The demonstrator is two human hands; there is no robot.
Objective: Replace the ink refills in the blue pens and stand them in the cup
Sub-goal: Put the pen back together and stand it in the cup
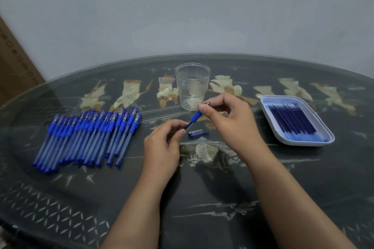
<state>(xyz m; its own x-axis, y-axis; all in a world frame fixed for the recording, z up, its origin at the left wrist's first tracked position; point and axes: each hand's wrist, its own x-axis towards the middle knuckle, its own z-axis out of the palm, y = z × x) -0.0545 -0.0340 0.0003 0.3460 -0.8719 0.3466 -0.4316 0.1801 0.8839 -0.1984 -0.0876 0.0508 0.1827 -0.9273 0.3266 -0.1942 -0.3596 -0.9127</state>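
Both hands hold one blue pen [194, 119] above the table's middle, tip pointing up and right. My left hand [165, 145] grips its barrel end. My right hand [228, 119] pinches the blue grip section near the metal tip. The pen's cap [197, 133] lies on the table just below it. A clear plastic cup [192, 85] stands upright behind the hands with no pens in it. A row of several capped blue pens [89, 137] lies at the left. A white tray [325, 127] at the right holds several dark blue refills [291, 121].
The table [202, 198] is a dark oval with a glass top and pale inlaid figures. A grey wall rises behind it. A cardboard box [14, 62] leans at the far left.
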